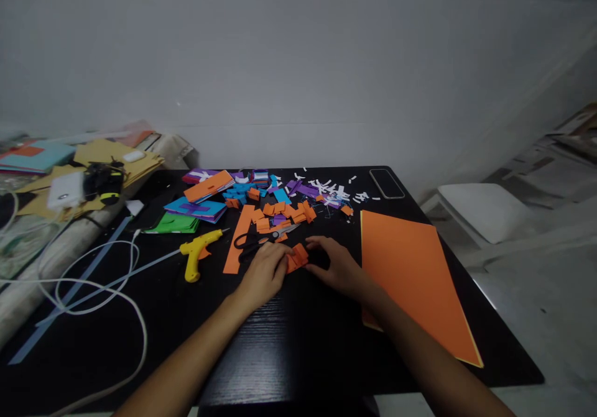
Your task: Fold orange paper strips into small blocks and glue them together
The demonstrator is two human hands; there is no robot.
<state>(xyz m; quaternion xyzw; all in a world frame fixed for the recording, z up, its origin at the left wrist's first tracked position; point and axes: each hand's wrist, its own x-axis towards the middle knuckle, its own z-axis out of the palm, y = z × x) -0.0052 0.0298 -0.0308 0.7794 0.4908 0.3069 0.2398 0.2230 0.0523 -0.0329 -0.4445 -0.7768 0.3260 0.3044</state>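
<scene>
A small folded piece of orange paper (298, 256) lies near the middle of the black table. My left hand (265, 275) grips its left end, with fingers bent over the paper. On the other side, my right hand (339, 269) curves around the right end, its thumb and forefinger apart; whether a fingertip touches the paper I cannot tell. Black-handled scissors (262, 239) rest just beyond my left hand, blades toward the right. Under and beside them are several small folded orange pieces (280, 210). A long orange paper strip (239, 240) lies left of the scissors.
A yellow glue gun (198, 252) and looping white cable (135, 299) occupy the left side. Folded coloured papers (209, 185) and white scraps (333, 190) lie at the back. Large orange sheets (410, 268) are at right, a phone (387, 183) behind them. A white stool (485, 209) stands beyond.
</scene>
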